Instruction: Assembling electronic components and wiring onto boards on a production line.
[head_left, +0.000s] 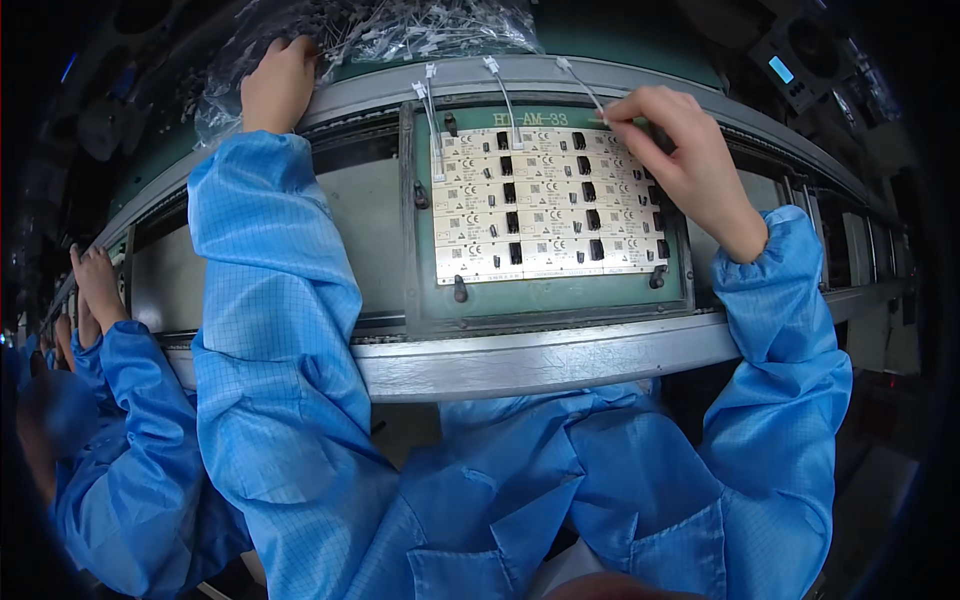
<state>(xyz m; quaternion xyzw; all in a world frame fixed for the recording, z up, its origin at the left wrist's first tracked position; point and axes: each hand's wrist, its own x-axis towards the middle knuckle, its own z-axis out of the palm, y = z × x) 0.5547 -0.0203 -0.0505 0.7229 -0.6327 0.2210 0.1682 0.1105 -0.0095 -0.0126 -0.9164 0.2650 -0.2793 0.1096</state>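
A panel of white circuit boards with black components (555, 240) lies in a green fixture (560, 297) on the conveyor. At its upper right, my right hand (690, 160) pinches the lower end of a white wire lead, whose white connector (563, 64) rests on the far rail. More white wire leads (506, 95) run from the panel's top to that rail, with connectors at their far ends. My left hand (278, 85) is at a clear plastic bag of leads (430, 30) beyond the rail, fingers curled and fingertips hidden; what they hold cannot be made out.
A metal rail (540, 362) runs along the near side of the conveyor, between me and the fixture. Dark pegs (460, 289) stand around the panel. At the left, another person's hand (97, 285) and blue sleeve are close to the line. A device with a lit screen (780, 68) stands far right.
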